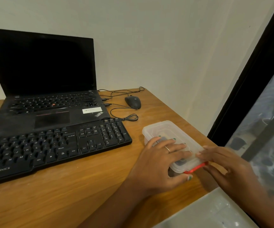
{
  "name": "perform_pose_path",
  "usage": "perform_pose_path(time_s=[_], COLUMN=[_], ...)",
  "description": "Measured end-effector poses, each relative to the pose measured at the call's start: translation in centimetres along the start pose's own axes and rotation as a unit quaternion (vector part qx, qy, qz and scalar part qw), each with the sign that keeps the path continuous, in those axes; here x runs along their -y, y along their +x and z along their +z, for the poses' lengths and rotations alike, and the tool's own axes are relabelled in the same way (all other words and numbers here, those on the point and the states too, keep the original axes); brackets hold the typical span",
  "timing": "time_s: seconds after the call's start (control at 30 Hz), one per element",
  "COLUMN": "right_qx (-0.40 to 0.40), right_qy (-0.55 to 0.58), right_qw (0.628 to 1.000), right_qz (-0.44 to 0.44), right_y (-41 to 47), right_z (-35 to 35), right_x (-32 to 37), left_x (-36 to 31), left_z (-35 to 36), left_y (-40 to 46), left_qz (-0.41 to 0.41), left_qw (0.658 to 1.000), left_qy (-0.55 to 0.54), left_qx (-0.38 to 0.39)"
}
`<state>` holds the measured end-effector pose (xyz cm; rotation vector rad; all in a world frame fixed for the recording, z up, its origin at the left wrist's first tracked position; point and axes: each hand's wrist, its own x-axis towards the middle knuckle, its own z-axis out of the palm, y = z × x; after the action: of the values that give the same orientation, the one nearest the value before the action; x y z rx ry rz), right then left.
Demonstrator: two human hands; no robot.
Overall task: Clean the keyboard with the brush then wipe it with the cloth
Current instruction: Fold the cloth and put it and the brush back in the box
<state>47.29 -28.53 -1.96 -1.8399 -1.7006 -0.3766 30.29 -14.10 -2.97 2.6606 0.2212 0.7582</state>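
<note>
A black external keyboard (54, 148) lies on the wooden desk (83, 186) in front of an open black laptop (47, 89). To its right stands a clear plastic box (164, 130) with a lid and a red clasp (196, 168) at its near end. My left hand (162, 162) lies flat on the lid, fingers straight, thumb against the box's near side. My right hand (223, 163) touches the box's near right corner by the red clasp, fingertips on the lid's edge. Dark things show dimly inside the box; no brush or cloth is plainly visible.
A black mouse (133, 102) sits behind the box, its cable (124, 116) looping between laptop and keyboard. The desk's right edge meets a dark window frame (248, 76). A pale surface (212, 211) lies below the desk's near right corner.
</note>
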Motion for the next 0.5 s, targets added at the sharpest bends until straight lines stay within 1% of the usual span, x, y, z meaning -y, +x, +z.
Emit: perform_pose_path(time_s=[0.07,0.3,0.37,0.5], right_qx=[0.020,0.088,0.094,0.089], right_qy=[0.017,0.152,0.175,0.180], right_qw=[0.999,0.982,0.978,0.978], right_qz=[0.019,0.068,0.067,0.055], right_y=[0.3,2.2,2.8,3.3], right_z=[-0.4,-1.9,-2.0,-1.6], right_x=[-0.1,-0.5,-0.5,-0.7], left_x=[-0.1,-0.6,-0.6,-0.7], left_z=[0.0,0.3,0.4,0.7], left_y=[0.0,-0.2,-0.1,-0.1], left_qz=[-0.005,-0.013,-0.015,-0.015], left_qw=[1.000,1.000,1.000,0.999], left_qy=[-0.003,-0.004,-0.008,-0.019], left_qx=[0.001,-0.014,-0.018,-0.030])
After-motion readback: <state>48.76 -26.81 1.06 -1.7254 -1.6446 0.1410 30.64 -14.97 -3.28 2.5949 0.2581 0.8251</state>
